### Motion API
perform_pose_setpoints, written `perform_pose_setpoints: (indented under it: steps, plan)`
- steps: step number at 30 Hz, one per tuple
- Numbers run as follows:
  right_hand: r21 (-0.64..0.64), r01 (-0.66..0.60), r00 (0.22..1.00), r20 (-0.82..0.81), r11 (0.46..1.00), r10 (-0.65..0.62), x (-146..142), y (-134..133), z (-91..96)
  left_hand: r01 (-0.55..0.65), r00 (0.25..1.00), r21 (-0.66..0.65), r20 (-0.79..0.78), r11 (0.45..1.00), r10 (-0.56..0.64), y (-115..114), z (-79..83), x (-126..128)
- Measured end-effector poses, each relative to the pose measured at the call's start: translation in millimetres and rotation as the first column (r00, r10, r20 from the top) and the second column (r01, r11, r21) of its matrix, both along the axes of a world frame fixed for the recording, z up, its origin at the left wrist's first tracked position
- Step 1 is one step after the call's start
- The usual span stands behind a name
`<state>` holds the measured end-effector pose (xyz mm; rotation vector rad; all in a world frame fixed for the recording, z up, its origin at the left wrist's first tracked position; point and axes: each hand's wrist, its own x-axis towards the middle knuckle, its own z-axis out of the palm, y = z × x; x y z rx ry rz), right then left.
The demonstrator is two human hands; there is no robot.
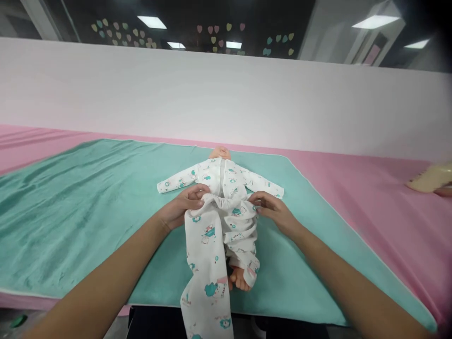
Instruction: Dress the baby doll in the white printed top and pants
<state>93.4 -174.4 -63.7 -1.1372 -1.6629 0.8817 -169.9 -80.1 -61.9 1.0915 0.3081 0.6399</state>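
Doll point(221, 153) lay on its back on a green cloth point(106, 212), head toward the white wall point(212, 99), feet toward the person; pink cover point(370, 188) showed on either side. The printed jacket point(235, 186) was on, sleeves spread wide. The matching trousers point(208, 249) lay over the doll's lower body, waistband point(226, 202) up against the jacket hem. Left hand point(183, 202): closed, thumb and fingers pinching one corner of the waistband. Right hand point(278, 214): fingers bent and apparently gripping the opposite side; fingertips partly lost in the folds. The trouser leg on the right was bunched, a foot point(240, 278) showing at its cuff. The leg on the left lay flatter and ran past the cloth's near edge; whether anything filled it could not be told. Step in hand, as judged: working the waist of the trousers into place. Next move seemed to call for an even pull from both sides, with the bunched leg eased straight and the flatter one checked.
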Motion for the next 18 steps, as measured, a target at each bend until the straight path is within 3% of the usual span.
perform_pose_setpoints:
  steps: [3,5,7,9,12,14,16,18]
  plan:
    - [-0.053,-0.015,0.99,0.14,0.998,0.022,-25,4,27.0,-0.017,0.999,0.002,0.052,1.0,0.016,-1,-3.0,4]
    - [-0.131,-0.133,0.953,0.256,0.982,0.163,-47,12,38.4,-0.047,0.996,0.006,0.08,0.999,0.046,-1,-5.3,5]
    - [-0.206,-0.246,0.916,0.271,0.947,0.297,-66,21,41.3,-0.071,0.994,0.017,0.086,0.997,0.069,-1,-5.8,4]
    - [-0.241,-0.272,0.933,0.172,0.932,0.317,-78,29,35.8,-0.078,0.996,0.043,0.038,0.996,0.076,-3,-3.1,2]
    - [-0.274,-0.191,0.976,-0.151,0.943,0.154,-82,35,19.4,-0.035,0.983,0.169,-0.17,0.985,0.065,-9,7.0,-1]
    - [-0.31,-0.188,0.923,-0.379,0.932,0.06,-78,36,11.1,0.073,0.939,0.269,-0.344,0.96,0.025,-14,14.7,-2]
    - [-0.321,-0.231,0.862,-0.505,0.918,0.04,-74,36,9.3,0.159,0.899,0.317,-0.439,0.935,-0.004,-17,19.6,-2]
    - [-0.317,-0.281,0.857,-0.508,0.906,0.088,-72,34,13.6,0.091,0.922,0.301,-0.386,0.949,0.034,-18,19.4,-1]
